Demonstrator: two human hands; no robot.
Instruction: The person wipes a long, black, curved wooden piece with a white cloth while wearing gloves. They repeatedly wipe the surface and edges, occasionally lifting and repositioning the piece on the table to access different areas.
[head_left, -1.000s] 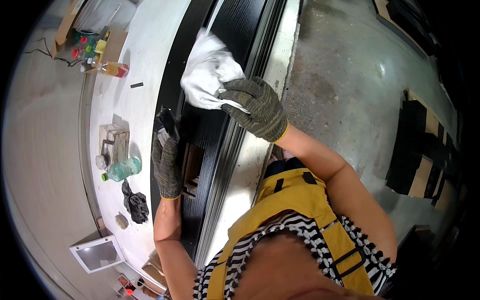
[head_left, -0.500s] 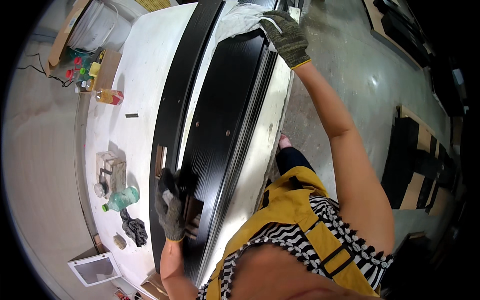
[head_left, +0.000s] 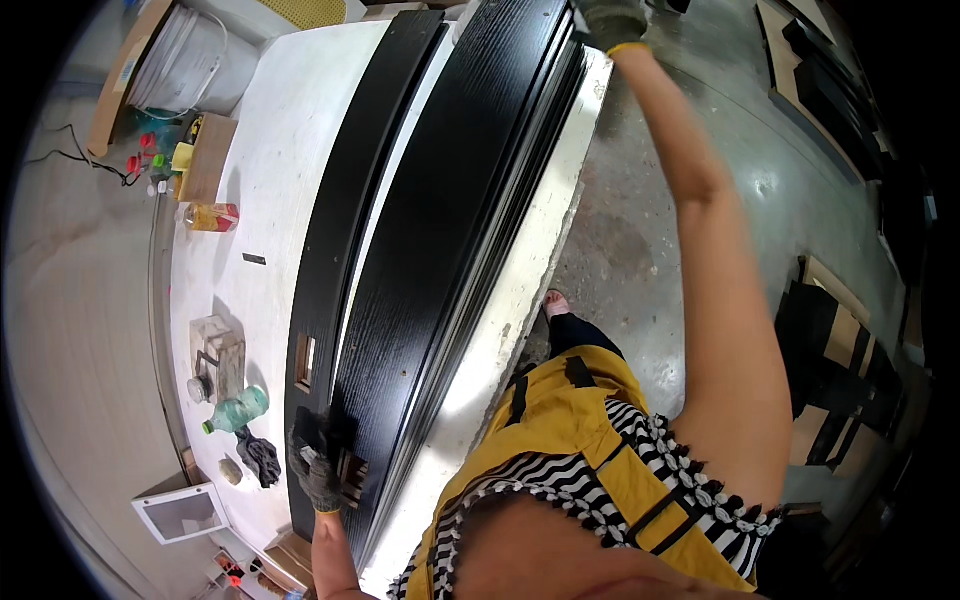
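Observation:
My left hand (head_left: 318,474), in a dark knit glove, rests by the gap between two long black boards, its fingers stretched out on the surface. Under its left side is the narrower black board (head_left: 345,190), with a rectangular cut-out above the hand. To the right lies the wider, wood-grained black board (head_left: 455,170), on top of a stack of black edges; a second cut-out shows beside my wrist. My right hand (head_left: 614,24), gloved too, reaches to the far right corner of the stack. The picture's upper edge cuts off its fingers, so its hold is hidden.
The boards lie on a white table (head_left: 275,270). On its left stand a bottle with amber liquid (head_left: 211,217), a green bottle (head_left: 240,408), a block (head_left: 218,355) and a crumpled black rag (head_left: 258,458). A white bucket (head_left: 195,65) stands far left. Panels (head_left: 835,340) lie right.
My right hand has moved farther away along the wide board, and the white cloth under it has gone from view. My left hand stays near the cut-outs. The whole view has shifted somewhat.

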